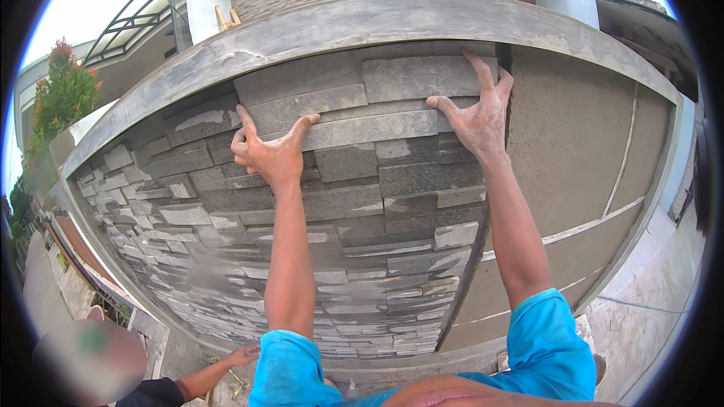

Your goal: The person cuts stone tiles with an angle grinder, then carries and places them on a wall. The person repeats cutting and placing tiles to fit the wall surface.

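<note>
A light grey stone cladding panel (pixel 369 130), made of staggered strips, lies against the top of the wall just below the concrete ledge. My left hand (pixel 273 154) grips its left end, thumb on the front face and fingers curled at the side. At the upper right end, my right hand (pixel 483 114) holds on with thumb and fingers spread around the edge; some fingertips are hidden. Both hands look dusty. Below and to the left, darker stone cladding (pixel 324 203) covers the wall in uneven layers.
Bare grey plaster (pixel 566 143) with pale lines fills the wall's right part. A concrete ledge (pixel 422 15) runs along the top. At lower left, a co-worker (pixel 162 392) in a dark shirt reaches a hand toward the wall's foot. A house stands behind.
</note>
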`<state>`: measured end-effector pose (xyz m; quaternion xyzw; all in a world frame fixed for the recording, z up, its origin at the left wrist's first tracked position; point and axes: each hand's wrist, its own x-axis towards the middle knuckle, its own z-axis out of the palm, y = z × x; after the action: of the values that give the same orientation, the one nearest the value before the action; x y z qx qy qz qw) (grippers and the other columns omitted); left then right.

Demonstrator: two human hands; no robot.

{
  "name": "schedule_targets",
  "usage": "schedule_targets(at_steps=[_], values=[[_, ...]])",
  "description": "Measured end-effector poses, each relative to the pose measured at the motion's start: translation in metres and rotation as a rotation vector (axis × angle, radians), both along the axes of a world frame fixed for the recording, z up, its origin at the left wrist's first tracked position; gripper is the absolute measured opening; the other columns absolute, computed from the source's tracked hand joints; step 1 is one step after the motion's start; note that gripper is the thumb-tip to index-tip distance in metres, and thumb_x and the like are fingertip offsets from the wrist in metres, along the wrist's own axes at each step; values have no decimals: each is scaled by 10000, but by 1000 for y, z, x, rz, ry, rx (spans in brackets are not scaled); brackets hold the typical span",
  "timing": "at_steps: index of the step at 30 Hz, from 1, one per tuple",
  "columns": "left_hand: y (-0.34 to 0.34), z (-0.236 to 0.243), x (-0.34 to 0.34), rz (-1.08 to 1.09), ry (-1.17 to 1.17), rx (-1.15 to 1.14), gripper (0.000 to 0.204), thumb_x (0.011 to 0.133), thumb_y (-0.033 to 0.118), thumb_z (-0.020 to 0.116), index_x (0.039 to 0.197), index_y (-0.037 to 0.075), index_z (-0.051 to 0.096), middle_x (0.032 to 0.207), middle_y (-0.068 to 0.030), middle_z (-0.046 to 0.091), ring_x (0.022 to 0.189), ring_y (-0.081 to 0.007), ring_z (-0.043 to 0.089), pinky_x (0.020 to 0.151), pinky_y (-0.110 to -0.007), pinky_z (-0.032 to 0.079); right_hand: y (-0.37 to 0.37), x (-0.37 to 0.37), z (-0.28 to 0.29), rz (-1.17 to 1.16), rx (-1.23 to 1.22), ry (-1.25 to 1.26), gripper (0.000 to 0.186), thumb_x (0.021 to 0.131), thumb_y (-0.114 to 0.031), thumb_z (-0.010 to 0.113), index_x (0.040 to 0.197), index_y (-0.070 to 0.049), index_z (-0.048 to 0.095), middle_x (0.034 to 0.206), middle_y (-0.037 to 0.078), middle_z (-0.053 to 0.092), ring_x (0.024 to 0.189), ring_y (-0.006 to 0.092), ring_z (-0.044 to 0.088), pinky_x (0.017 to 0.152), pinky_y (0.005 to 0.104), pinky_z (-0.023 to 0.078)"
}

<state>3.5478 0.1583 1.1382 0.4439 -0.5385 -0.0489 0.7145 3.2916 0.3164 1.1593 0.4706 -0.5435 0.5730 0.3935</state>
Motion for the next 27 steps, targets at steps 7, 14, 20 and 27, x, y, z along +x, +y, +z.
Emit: schedule_targets(at_steps=[7,14,20,27], values=[[0,-1,1,4,-9,8,1299,540,718,900,1594,197,346,1360,-190,345,1316,-390,319,1084,-593,348,1,0,0,22,11,-31,949,652,-471,947,1443,-231,480,1381,254,349,1384,448,323,1094,640,386],[1,-2,1,5,-20,18,1313,536,737,890,1597,195,338,1359,-181,330,1289,-385,327,1079,-586,342,4,2,0,-16,-35,48,903,677,-524,920,1416,-218,503,1323,301,350,1319,490,372,1057,616,404],[3,-1,-1,-1,13,5,1324,530,737,894,1594,179,336,1367,-182,325,1301,-389,324,1079,-595,330,1,0,2,-6,-30,37,890,681,-505,923,1405,-217,492,1295,305,380,1288,494,412,1021,617,439],[-6,-5,1,28,-7,-9,1348,520,768,878,1587,143,340,1379,-187,315,1317,-390,312,1067,-624,329,-3,-7,-1,6,-36,65,922,671,-551,914,1419,-224,485,1289,315,383,1254,488,431,1004,632,440]])
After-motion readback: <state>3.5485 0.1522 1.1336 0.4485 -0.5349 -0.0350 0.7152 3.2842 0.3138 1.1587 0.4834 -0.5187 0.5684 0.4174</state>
